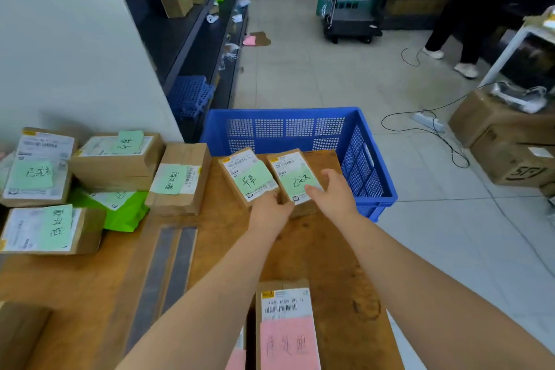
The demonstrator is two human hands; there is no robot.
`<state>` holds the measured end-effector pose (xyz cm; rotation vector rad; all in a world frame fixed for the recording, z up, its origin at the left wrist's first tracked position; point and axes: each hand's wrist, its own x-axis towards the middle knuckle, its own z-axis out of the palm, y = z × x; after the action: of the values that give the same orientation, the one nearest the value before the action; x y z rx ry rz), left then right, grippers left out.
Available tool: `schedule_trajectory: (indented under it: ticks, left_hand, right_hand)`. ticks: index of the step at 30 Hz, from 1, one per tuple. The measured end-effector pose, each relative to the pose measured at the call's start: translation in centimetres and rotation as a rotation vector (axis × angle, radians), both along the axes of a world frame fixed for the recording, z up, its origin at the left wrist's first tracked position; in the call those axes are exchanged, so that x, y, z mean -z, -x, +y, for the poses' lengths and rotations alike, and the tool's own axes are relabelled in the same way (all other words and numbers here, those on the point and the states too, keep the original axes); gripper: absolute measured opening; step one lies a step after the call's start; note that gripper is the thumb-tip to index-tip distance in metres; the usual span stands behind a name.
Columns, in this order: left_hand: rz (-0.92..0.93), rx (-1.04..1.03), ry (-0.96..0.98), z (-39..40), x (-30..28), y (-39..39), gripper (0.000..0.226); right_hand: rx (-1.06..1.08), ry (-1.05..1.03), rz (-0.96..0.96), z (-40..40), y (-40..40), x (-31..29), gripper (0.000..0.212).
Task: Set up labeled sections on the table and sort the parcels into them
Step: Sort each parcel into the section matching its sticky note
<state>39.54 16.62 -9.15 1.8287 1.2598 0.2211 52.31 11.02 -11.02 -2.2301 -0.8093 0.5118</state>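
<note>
Cardboard boxes at the table's (300,249) far edge: our left hand (270,210) grips the left box (246,174), our right hand (333,192) rests flat-fingered on the right box (292,173). We should read each green note, then move both to matching piles far left, clear of the crate (300,129).

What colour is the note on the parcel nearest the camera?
Pink, on the nearest parcel, clearest in the head view.
</note>
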Motion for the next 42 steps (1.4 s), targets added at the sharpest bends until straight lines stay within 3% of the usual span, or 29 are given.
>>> schedule_trajectory:
  ticks: [4,9,14,21,31,37,42]
  left_hand:
    - [-0.049,0.015,0.005,0.8,1.8,-1.8,0.037]
    - [-0.071,-0.027,0.005,0.8,2.4,-2.3,0.041]
    - [-0.192,-0.128,0.004,-0.7,1.4,-0.9,0.027]
    - [-0.413,-0.285,-0.005,-3.6,-4.3,3.1,0.026]
    - [-0.621,-0.578,-0.068,-10.8,-12.9,18.3,0.012]
    - [-0.594,-0.775,-0.227,-15.0,-15.6,29.8,0.023]
    - [-0.567,-0.900,-0.287,-18.0,-16.8,39.0,0.019]
  right_hand:
    - [-0.002,0.056,0.096,2.3,-1.1,1.7,0.068]
    - [0.038,0.021,0.126,1.8,-1.1,2.8,0.045]
    - [0.182,-0.166,0.219,-0.8,0.1,2.1,0.031]
    - [0.158,-0.435,0.260,-4.4,4.2,-4.0,0.023]
    - [-0.200,-0.583,0.416,-8.1,17.3,-15.2,0.017]
    - [-0.382,-0.605,0.545,-9.3,28.1,-17.8,0.015]
    - [-0.518,-0.603,0.634,-10.6,37.1,-18.1,0.010]
